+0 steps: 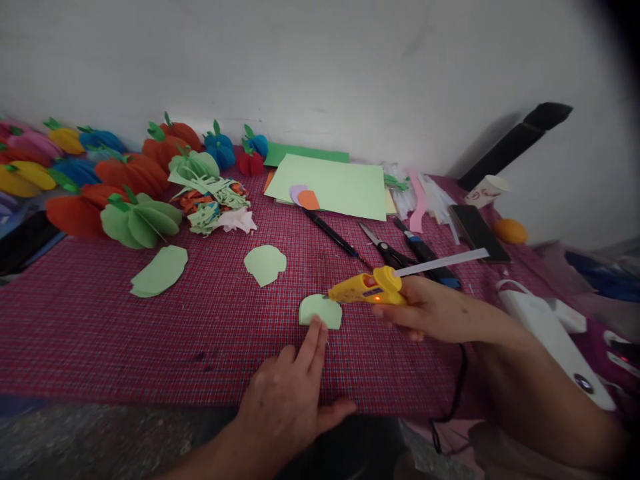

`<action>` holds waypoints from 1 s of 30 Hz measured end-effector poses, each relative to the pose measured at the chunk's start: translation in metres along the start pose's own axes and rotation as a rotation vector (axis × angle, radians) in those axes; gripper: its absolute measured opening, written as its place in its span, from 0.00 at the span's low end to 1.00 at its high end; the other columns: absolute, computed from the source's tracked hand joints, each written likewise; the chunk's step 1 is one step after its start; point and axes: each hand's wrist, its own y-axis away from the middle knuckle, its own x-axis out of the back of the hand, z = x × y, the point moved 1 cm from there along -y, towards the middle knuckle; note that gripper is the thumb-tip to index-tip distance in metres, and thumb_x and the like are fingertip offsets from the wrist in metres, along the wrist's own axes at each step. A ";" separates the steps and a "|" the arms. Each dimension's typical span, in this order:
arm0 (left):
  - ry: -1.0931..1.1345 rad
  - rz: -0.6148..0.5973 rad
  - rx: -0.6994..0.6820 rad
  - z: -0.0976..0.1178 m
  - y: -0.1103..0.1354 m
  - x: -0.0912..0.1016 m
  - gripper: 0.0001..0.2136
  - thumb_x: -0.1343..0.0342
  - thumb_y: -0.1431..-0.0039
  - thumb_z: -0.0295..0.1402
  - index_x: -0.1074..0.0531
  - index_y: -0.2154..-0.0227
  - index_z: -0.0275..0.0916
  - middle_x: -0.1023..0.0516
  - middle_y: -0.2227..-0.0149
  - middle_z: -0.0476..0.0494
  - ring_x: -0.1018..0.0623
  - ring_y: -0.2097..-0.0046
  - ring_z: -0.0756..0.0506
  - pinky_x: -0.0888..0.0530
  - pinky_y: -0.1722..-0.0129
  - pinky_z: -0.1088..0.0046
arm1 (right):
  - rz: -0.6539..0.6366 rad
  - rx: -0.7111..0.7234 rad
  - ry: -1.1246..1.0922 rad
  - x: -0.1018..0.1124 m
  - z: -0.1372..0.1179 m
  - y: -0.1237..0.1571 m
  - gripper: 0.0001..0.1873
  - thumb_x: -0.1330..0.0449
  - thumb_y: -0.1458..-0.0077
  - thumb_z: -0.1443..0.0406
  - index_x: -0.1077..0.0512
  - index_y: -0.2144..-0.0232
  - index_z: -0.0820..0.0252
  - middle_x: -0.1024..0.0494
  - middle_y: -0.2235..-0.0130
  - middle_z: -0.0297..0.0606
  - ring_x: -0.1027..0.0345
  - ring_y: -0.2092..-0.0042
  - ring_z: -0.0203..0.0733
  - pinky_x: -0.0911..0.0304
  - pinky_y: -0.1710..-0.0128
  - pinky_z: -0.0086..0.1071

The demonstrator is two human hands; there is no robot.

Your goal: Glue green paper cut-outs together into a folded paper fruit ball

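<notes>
My right hand (425, 310) grips a yellow glue gun (373, 287) with a long translucent glue stick poking out of its back and a small orange light lit. Its nozzle meets the upper edge of a folded pale green paper piece (309, 312). Two fingertips of my left hand (287, 383) press that piece flat on the table, thumb spread to the side. Up and to the left lies another pale green cutout (265, 265), and farther left a small stack of similar cutouts (160, 272).
Paper pumpkins (133, 173) in several colours line the back left, near paper scraps (213, 203). Pale green sheets (330, 187), a black pen (330, 233), scissors (385, 248), a cutter (425, 253), a phone (479, 232), a paper cup (487, 191) and an orange fruit (511, 231) lie behind and right.
</notes>
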 end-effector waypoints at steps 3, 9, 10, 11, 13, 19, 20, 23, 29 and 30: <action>-0.001 0.003 0.002 0.000 0.001 0.000 0.36 0.53 0.47 0.52 0.46 0.41 0.32 0.45 0.39 0.34 0.25 0.62 0.42 0.24 0.68 0.64 | -0.005 -0.005 0.022 0.003 0.000 0.003 0.18 0.48 0.46 0.52 0.34 0.70 0.62 0.36 0.81 0.29 0.42 0.82 0.30 0.45 0.84 0.23; -0.011 0.016 0.001 0.000 0.000 -0.003 0.36 0.54 0.47 0.53 0.47 0.41 0.33 0.46 0.38 0.37 0.25 0.62 0.42 0.24 0.68 0.65 | -0.026 -0.041 0.013 0.007 0.001 0.008 0.17 0.47 0.47 0.53 0.34 0.70 0.62 0.34 0.78 0.30 0.42 0.82 0.29 0.45 0.84 0.22; -0.012 0.017 0.001 0.000 -0.001 -0.003 0.36 0.54 0.47 0.53 0.47 0.41 0.33 0.46 0.38 0.38 0.25 0.62 0.42 0.24 0.68 0.65 | -0.021 -0.043 0.023 0.008 0.002 0.009 0.17 0.47 0.47 0.52 0.34 0.70 0.62 0.34 0.78 0.30 0.42 0.81 0.29 0.45 0.84 0.22; -0.014 0.017 0.000 0.000 -0.001 -0.003 0.36 0.54 0.47 0.52 0.47 0.41 0.33 0.46 0.38 0.38 0.25 0.62 0.43 0.24 0.68 0.65 | -0.020 -0.044 0.036 0.008 0.003 0.009 0.18 0.47 0.47 0.52 0.34 0.71 0.62 0.34 0.78 0.30 0.42 0.81 0.29 0.45 0.84 0.22; -0.017 0.015 -0.004 0.000 -0.001 -0.003 0.36 0.55 0.46 0.53 0.47 0.41 0.33 0.46 0.38 0.38 0.25 0.63 0.43 0.24 0.69 0.66 | -0.031 -0.048 0.057 0.009 0.004 0.010 0.19 0.48 0.47 0.51 0.34 0.72 0.63 0.34 0.79 0.30 0.42 0.81 0.29 0.45 0.84 0.22; -0.021 0.017 -0.004 0.000 0.001 -0.003 0.36 0.56 0.46 0.53 0.48 0.40 0.33 0.46 0.38 0.39 0.25 0.62 0.43 0.24 0.69 0.66 | -0.080 -0.048 0.053 0.011 0.004 0.017 0.19 0.48 0.46 0.52 0.35 0.74 0.63 0.35 0.80 0.30 0.43 0.81 0.29 0.46 0.84 0.22; -0.020 0.016 -0.002 0.000 0.001 -0.003 0.35 0.56 0.46 0.53 0.48 0.40 0.33 0.47 0.38 0.39 0.25 0.62 0.43 0.24 0.69 0.66 | -0.086 -0.052 0.045 0.012 0.004 0.018 0.19 0.48 0.46 0.52 0.35 0.74 0.63 0.35 0.79 0.30 0.43 0.81 0.29 0.46 0.84 0.22; -0.017 0.012 0.006 0.001 0.001 -0.003 0.35 0.57 0.46 0.53 0.49 0.40 0.35 0.48 0.38 0.40 0.25 0.62 0.43 0.25 0.69 0.65 | -0.103 -0.060 0.018 0.013 0.003 0.024 0.18 0.48 0.46 0.52 0.35 0.74 0.62 0.35 0.80 0.30 0.43 0.81 0.29 0.46 0.84 0.22; -0.006 0.009 0.010 0.001 0.003 -0.003 0.35 0.58 0.45 0.53 0.51 0.39 0.36 0.49 0.37 0.42 0.26 0.62 0.43 0.25 0.69 0.65 | -0.084 -0.081 0.060 0.012 0.005 0.027 0.20 0.47 0.46 0.52 0.35 0.77 0.63 0.37 0.82 0.29 0.44 0.81 0.28 0.49 0.85 0.21; -0.006 0.009 0.011 0.001 0.003 -0.003 0.35 0.58 0.45 0.53 0.51 0.39 0.37 0.49 0.37 0.42 0.26 0.62 0.43 0.25 0.69 0.66 | -0.078 -0.081 0.070 0.011 0.005 0.027 0.20 0.47 0.46 0.51 0.35 0.76 0.63 0.36 0.82 0.29 0.44 0.81 0.29 0.49 0.85 0.21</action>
